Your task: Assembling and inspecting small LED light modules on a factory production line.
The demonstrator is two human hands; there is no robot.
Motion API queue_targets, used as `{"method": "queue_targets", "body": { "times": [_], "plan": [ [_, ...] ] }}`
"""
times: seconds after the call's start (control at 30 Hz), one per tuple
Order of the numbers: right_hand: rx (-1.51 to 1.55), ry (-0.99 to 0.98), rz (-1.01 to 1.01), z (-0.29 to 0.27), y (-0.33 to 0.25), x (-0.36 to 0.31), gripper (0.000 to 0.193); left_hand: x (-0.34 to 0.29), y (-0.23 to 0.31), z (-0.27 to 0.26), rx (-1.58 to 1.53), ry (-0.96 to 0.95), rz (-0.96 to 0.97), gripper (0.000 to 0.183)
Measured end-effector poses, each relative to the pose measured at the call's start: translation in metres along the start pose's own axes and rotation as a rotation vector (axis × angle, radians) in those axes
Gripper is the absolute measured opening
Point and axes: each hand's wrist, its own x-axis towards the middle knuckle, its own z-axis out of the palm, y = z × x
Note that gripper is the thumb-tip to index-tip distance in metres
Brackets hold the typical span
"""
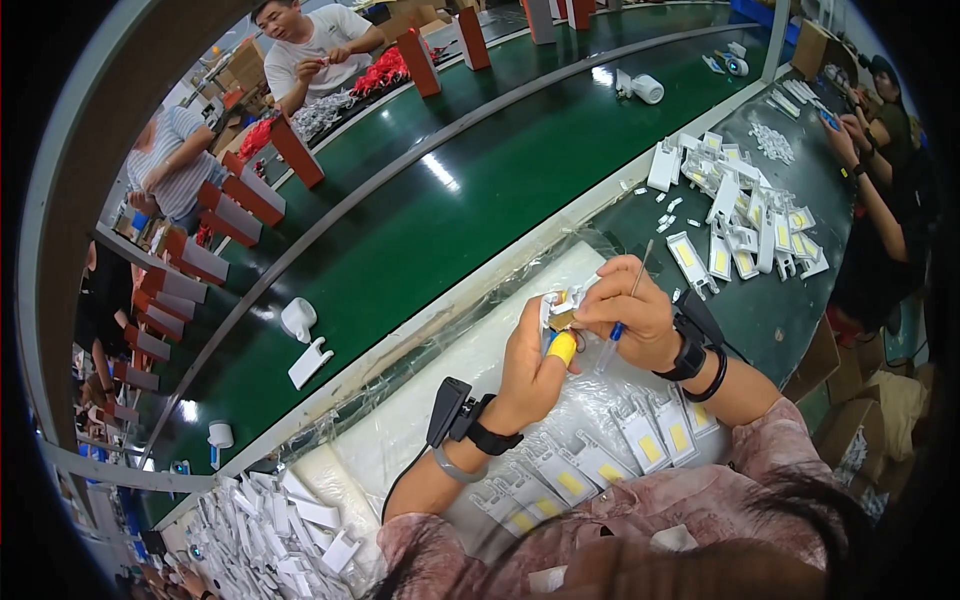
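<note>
In front of my chest, my left hand (528, 372) is closed round a small white plastic assembly (549, 308). A yellow rounded piece (563, 347) with a bit of blue beside it shows at my left thumb; its kind is unclear. My right hand (638, 318) pinches the same assembly from the other side. Tucked in that hand is a thin screwdriver (611, 346), its clear and blue handle pointing down and its metal shaft up past the knuckles. Below my hands, several flat white panels with yellow strips (570, 483) lie in a row on plastic-wrapped padding (400, 455).
White casings (270, 530) are heaped at lower left. More panels and casings (745, 215) are piled at right, near small loose parts (668, 212). Beyond runs a green conveyor belt (400, 240) bearing scattered white pieces. Orange-and-grey boxes (295, 150) line its far side; other people work around it.
</note>
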Motion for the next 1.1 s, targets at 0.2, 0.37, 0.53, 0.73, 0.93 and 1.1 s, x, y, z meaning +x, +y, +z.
{"method": "queue_targets", "body": {
  "times": [0.2,0.37,0.53,0.73,0.93,1.1],
  "plan": [
    [0.025,0.018,0.034,0.001,-0.002,-0.002,0.025,-0.004,-0.006,-0.001,0.113,-0.015,0.088,0.043],
    [0.038,-0.020,0.030,0.000,-0.001,-0.001,0.023,-0.007,-0.014,0.000,0.022,0.050,0.052,0.045],
    [0.037,-0.047,0.014,-0.002,0.001,0.000,0.022,-0.007,-0.012,-0.002,0.061,0.023,0.046,0.044],
    [-0.035,-0.067,-0.010,-0.001,-0.004,-0.001,0.025,-0.006,-0.007,-0.002,0.189,0.011,0.080,0.037],
    [-0.175,-0.133,-0.097,-0.005,-0.014,0.013,0.027,-0.005,-0.014,-0.002,0.187,0.027,0.031,0.035],
    [-0.077,-0.133,-0.122,-0.006,-0.010,0.008,0.031,-0.008,-0.007,-0.001,0.188,0.006,0.059,0.041]
  ]
}}
